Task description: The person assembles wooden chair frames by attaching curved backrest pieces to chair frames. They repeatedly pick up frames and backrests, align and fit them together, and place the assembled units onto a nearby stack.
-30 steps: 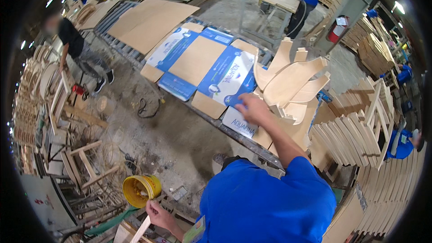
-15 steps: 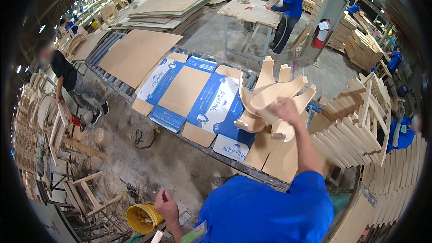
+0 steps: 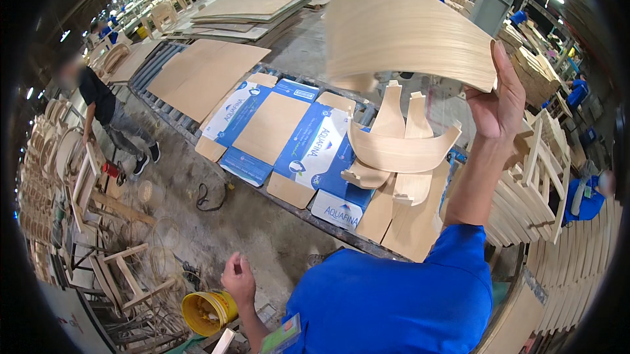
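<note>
Raised in front of me is a curved wooden panel [image 3: 407, 32] with pale grain, and my right hand [image 3: 500, 101] grips its right end, thumb on the near side. Below it, several curved wooden pieces [image 3: 407, 152] lie piled on flattened cardboard at the right end of the roller conveyor. My left hand [image 3: 239, 280] hangs low at my left side, above a yellow bucket [image 3: 209, 312]. Its fingers are curled together, and whatever they may hold does not show.
Blue and white flattened cardboard boxes [image 3: 304, 150] and a brown cardboard sheet [image 3: 205, 78] cover the roller conveyor [image 3: 152, 68]. Stacked slatted wooden parts [image 3: 525, 203] stand close on my right. A person in black [image 3: 98, 98] stands at the left; wooden frames [image 3: 128, 275] lie on the floor.
My right hand has lifted the curved wooden panel off the pile, up and to the right, and it now looms large. My left hand has shifted only slightly.
</note>
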The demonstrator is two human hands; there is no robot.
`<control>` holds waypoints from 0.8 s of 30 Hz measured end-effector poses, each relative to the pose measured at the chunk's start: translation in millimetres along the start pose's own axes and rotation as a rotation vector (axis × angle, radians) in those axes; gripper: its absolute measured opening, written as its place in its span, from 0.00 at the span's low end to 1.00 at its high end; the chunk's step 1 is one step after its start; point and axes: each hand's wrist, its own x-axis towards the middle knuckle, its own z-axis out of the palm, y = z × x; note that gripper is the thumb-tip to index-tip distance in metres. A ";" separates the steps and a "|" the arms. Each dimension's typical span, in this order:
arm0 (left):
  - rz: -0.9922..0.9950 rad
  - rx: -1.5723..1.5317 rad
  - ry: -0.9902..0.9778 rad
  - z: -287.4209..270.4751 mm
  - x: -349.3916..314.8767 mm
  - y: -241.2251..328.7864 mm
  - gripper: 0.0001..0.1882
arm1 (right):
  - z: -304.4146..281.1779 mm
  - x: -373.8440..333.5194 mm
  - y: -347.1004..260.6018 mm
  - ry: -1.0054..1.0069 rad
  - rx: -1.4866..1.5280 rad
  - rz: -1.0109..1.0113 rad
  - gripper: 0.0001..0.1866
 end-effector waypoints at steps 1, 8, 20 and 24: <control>0.013 -0.025 0.003 4.7 9.5 4.7 0.15 | 7.2 -1.6 4.2 -0.068 0.068 0.058 0.15; -0.097 -0.309 0.035 27.6 71.5 29.7 0.28 | 45.3 -36.9 86.8 -0.430 0.455 0.641 0.23; -0.312 -0.197 0.761 -46.4 -27.3 -72.4 0.17 | 132.2 -117.6 274.6 -0.668 -0.104 0.903 0.14; -0.332 0.123 0.888 -115.8 -137.3 -47.6 0.16 | 131.9 -166.7 347.1 -1.179 -0.555 0.474 0.15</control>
